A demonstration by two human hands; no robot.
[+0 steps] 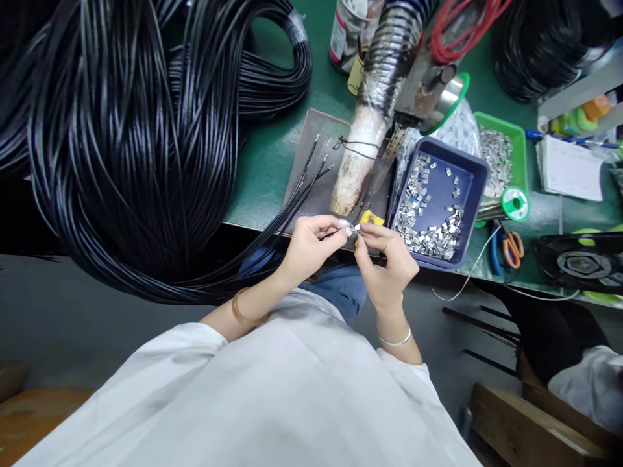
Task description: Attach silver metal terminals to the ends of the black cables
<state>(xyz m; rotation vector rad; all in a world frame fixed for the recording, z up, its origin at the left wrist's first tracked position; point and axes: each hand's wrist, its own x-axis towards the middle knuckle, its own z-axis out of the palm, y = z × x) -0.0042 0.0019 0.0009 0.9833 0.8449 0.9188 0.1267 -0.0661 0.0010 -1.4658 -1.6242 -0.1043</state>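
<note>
Dead centre of the frame, fingertips almost meeting: the left hand pinches a cable, the right hand nips a tiny metal piece, contact too small to tell! Bundles crowd the upper left; right of centre, a blue tray sits on the worktop.

The place is a workshop: its green table bears a heap of black cables left of the left grip and, right of the right grip, a blue tray of small metal pieces, a spool and pliers; a ribbed duct ends just ahead.
</note>
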